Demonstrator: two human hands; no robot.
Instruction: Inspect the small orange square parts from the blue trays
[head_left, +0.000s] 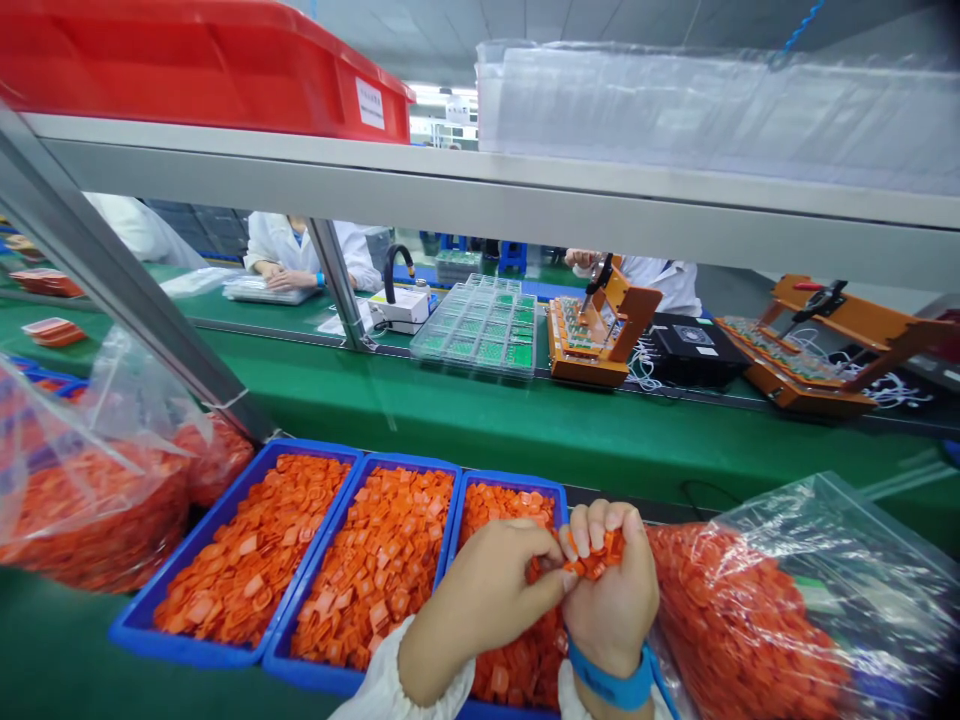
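Observation:
My right hand (611, 600), with a blue wrist strap (611, 675), is curled around a small heap of orange plastic pieces (600, 560). Against it, my left hand (506, 570) pinches with thumb and forefinger at the edge of that heap; the exact piece between the fingertips is partly hidden. Both hands are above the right one of three blue trays (561, 500), which is filled with loose orange pieces. The middle tray (281, 655) and the left tray (135, 630) hold many of the same small square pieces.
Clear bags of orange pieces stand at right (750, 620) and left (97, 510). A metal shelf (450, 180) crosses above, carrying a red bin (187, 70). Beyond are clear trays with green boards (484, 330), orange fixtures (600, 330) and co-workers in white coats (345, 245).

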